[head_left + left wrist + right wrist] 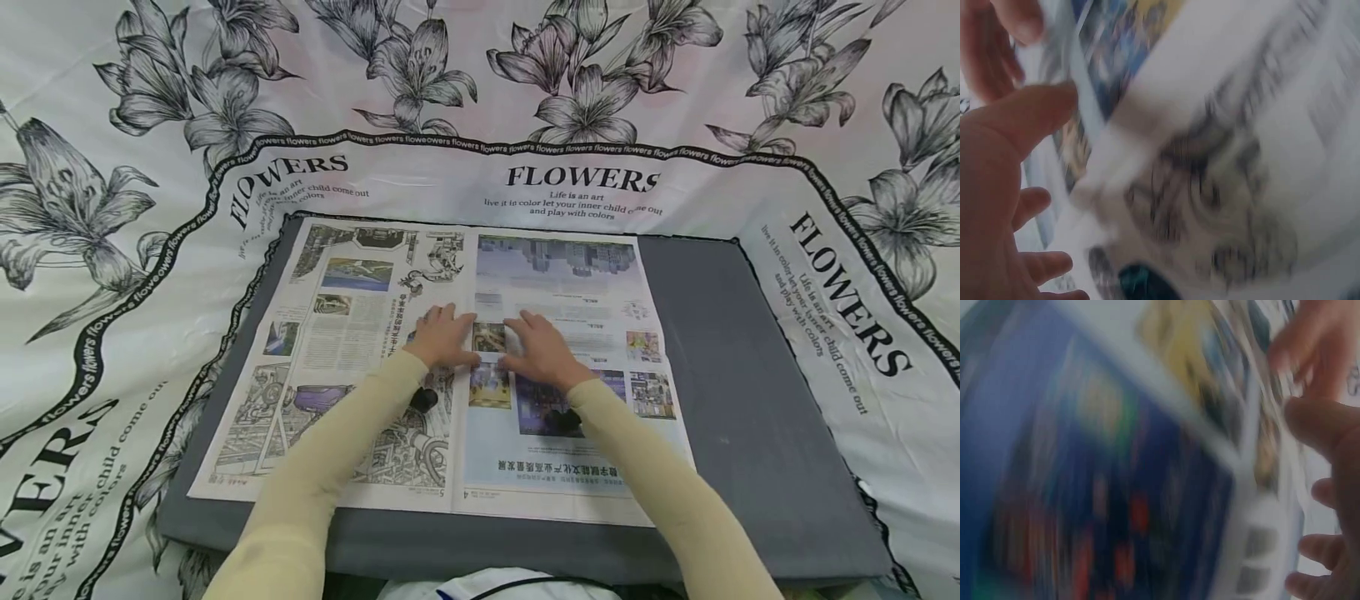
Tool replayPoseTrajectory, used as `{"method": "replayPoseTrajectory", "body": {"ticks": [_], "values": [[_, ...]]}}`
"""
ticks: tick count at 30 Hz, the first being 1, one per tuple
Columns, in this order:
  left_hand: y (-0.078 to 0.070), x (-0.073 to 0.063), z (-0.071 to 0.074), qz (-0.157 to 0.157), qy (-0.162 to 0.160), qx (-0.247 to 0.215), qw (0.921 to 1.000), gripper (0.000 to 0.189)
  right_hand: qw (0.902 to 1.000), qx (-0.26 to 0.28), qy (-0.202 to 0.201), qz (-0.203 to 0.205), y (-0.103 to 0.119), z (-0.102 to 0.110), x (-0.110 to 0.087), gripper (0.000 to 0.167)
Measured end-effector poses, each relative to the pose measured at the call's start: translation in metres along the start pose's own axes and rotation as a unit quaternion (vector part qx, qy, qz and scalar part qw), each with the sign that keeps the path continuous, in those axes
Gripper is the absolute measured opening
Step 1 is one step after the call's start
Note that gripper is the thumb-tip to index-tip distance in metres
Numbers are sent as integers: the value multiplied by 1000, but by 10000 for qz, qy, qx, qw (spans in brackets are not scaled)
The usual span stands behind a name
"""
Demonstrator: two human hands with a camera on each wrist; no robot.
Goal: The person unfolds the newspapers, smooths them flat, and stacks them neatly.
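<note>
An unfolded newspaper [345,337] lies spread on a grey tabletop, its centre fold running between the two hands. My left hand [442,337] is over the left page just beside the fold, fingers spread and pointing away from me. Opposite it, my right hand [543,350] is over the right page, also with fingers apart. The thumbs point toward each other across a small printed picture. In the left wrist view the left thumb and fingers [1029,125] appear extended at the paper. The right wrist view shows the right fingers [1322,487] spread similarly; the print is blurred.
Grey tabletop [735,375] extends right of the newspaper and along its front edge. A white cloth [420,179] with black flower drawings and lettering surrounds the table at the back and sides. Dark wrist devices sit under both forearms.
</note>
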State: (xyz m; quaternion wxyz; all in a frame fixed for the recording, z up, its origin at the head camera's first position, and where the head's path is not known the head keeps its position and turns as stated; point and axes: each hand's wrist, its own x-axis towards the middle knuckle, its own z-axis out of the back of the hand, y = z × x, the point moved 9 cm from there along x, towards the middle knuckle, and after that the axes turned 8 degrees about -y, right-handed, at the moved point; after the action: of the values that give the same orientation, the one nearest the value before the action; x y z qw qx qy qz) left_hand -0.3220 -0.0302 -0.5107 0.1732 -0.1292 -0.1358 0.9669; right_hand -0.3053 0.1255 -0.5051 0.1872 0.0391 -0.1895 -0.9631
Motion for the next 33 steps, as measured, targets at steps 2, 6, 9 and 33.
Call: {"method": "replayPoseTrajectory", "body": {"ticks": [2,6,9,33], "values": [[-7,2,-8,6,97,-63,9999,91,9997,-154,172,61,9,-13,2,80],[-11,6,-16,60,128,-96,9999,91,9990,-304,330,14,15,-24,5,86],[-9,5,-22,72,216,-158,9996,91,9977,-409,519,-115,9,-29,4,89],[192,-54,9,1853,-34,-804,9794,112,9914,-398,161,-1239,-142,33,-70,92]]}}
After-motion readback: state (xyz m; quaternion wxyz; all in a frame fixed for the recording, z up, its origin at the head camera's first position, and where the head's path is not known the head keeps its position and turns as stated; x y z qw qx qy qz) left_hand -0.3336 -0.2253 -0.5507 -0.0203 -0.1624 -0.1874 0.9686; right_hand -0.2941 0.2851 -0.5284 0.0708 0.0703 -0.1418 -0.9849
